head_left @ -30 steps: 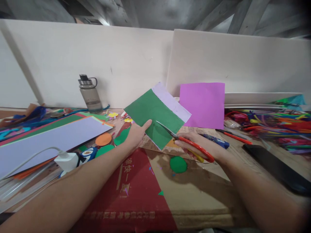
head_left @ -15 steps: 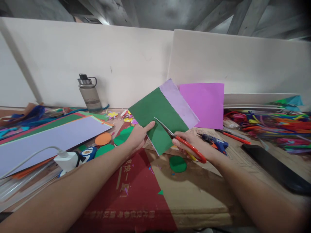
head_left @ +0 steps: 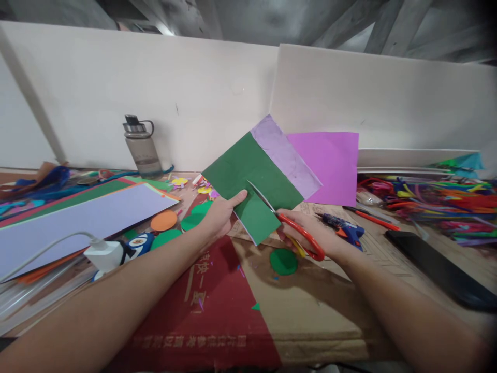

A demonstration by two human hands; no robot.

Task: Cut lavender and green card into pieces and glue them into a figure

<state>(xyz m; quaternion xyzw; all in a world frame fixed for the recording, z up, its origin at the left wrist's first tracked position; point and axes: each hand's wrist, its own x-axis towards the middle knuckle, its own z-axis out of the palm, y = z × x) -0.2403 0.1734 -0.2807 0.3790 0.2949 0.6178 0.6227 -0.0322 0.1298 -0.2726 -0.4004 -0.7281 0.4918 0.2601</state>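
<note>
In the middle of the frame we hold a green sheet (head_left: 252,178) up off the table, tilted like a diamond, with a pale lilac strip (head_left: 285,155) showing along its upper right edge. Our left hand (head_left: 219,215) pinches the sheet at its lower left edge, thumb on the front face and the other fingers hidden behind it. Our right hand (head_left: 306,233), just right of centre, is closed through the red loops of the scissors (head_left: 289,223); the blades point up and to the left and lie over the lower part of the green sheet, with a cut line running in from the right edge. How far apart the blades stand we cannot tell. Below the hands a green paper circle (head_left: 283,260) lies on the brown cardboard (head_left: 310,311), beside a dark red printed panel (head_left: 212,305). Behind the sheet a magenta sheet (head_left: 332,166) leans against the white wall. To the right of our right hand a blue glue gun (head_left: 345,228) rests on the table, a black phone (head_left: 438,269) lies further right, and a heap of coloured pipe cleaners (head_left: 438,202) fills the right edge. At the left lie a large lilac sheet (head_left: 81,220), a white charger (head_left: 103,254) and an orange circle (head_left: 163,220); a grey water bottle (head_left: 142,147) stands by the wall
</note>
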